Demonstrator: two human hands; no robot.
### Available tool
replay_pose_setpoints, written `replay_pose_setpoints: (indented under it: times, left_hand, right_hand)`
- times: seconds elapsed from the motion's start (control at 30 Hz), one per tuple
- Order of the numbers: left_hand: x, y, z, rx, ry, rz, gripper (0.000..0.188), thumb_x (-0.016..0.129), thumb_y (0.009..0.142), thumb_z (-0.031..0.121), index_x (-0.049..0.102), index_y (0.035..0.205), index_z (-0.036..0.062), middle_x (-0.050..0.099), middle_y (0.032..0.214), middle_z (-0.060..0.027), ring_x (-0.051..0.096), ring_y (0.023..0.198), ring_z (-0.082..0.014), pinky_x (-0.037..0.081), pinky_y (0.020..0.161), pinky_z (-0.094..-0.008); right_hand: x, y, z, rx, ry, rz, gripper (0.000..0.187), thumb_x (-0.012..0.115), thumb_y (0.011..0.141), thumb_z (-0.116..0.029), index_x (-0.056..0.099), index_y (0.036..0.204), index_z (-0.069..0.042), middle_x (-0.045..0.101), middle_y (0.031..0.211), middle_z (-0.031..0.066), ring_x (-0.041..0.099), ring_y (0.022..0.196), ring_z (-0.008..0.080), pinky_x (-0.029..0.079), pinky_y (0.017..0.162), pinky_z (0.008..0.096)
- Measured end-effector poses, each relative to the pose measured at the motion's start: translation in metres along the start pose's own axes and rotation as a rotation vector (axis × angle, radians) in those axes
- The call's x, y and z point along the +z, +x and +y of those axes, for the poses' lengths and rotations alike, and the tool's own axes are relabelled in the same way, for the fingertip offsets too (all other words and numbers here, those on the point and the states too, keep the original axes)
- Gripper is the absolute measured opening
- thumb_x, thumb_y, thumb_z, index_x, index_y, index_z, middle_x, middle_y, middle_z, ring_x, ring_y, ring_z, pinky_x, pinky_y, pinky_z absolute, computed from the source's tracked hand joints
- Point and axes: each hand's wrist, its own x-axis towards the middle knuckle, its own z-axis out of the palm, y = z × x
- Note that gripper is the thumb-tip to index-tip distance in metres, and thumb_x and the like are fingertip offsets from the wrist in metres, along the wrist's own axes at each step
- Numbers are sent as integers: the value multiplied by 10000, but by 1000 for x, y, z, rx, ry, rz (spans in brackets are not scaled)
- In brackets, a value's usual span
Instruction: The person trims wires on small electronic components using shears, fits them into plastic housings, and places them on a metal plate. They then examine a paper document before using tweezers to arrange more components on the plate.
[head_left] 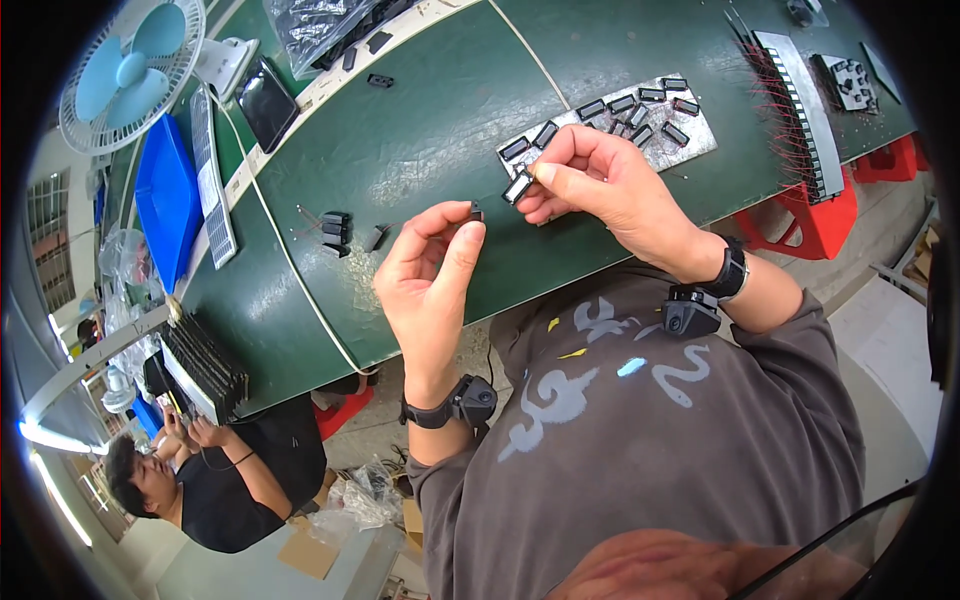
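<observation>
Clearly nearer the silver plate [700, 130], the right hand [607, 192] pinches a slantwise black housing [517, 188], the left hand [432, 268], farther left, a dark piece [477, 214].

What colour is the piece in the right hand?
The piece is black with a whitish middle, seen in head view.

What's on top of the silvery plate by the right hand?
Several black rectangular parts lie scattered at various angles on the silvery plate. The right hand covers part of the plate's near side; anything there can't be seen.
</observation>
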Motion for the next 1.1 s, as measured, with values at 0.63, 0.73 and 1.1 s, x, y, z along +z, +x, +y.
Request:
replay_pose_setpoints:
  times: [0.63, 0.73, 1.1]
  left_hand:
    - [10, -4, -9, 107, 25, 67, 219, 724, 853, 1, 685, 1069, 0, 649, 1015, -50, 580, 888, -102, 483, 736, -232]
    - [16, -4, -11, 225, 134, 93, 217, 740, 826, -2, 702, 1038, 19, 652, 1004, -62, 582, 895, -140, 490, 734, -254]
    - [29, -2, -13, 471, 515, 177, 231, 768, 783, 12, 709, 1003, 52, 655, 989, -70, 557, 913, -206, 492, 699, -303]
  right_hand:
    - [3, 2, 10, -11, 14, 0, 147, 570, 990, -142, 574, 1022, 2, 651, 980, 74, 683, 912, 155, 568, 827, 289]
    - [5, 2, 13, -36, 25, -1, 139, 568, 989, -129, 569, 1023, 5, 644, 992, 74, 681, 916, 155, 568, 833, 293]
    - [10, 3, 20, -71, 53, -14, 93, 567, 984, -89, 550, 991, 2, 621, 1001, 59, 660, 938, 138, 563, 857, 300]
